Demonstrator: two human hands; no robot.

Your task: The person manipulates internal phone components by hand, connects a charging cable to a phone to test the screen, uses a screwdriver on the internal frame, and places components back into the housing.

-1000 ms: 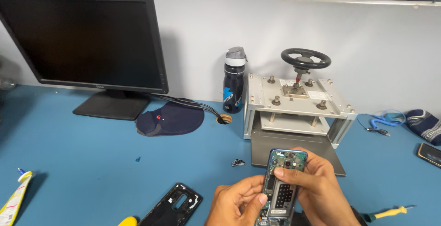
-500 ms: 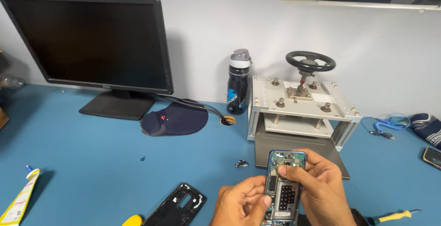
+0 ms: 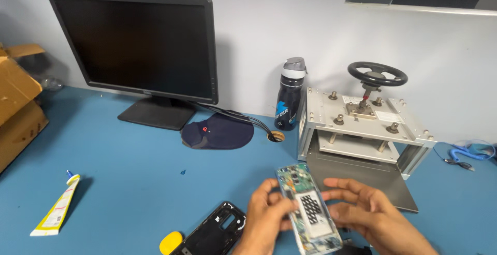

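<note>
Opened phone (image 3: 309,209) held above worktop (image 3: 129,182), long axis near-to-far, tilted left. Left hand (image 3: 266,216) pinching left edge; right hand (image 3: 365,211) steadying right edge, fingers spread.

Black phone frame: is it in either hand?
No, the black phone frame lies on the blue table while both hands grip the opened phone.

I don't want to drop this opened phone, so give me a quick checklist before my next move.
1. Both hands on the opened phone: ok; left hand, right hand.
2. Phone's board side faces up: ok.
3. Grip from beneath: cannot tell, hidden.
4. Black back frame clear of the hands: ok, apart at left.
5. Screw press clear: ok, behind.
6. Glue tube capped: cannot tell.
</note>
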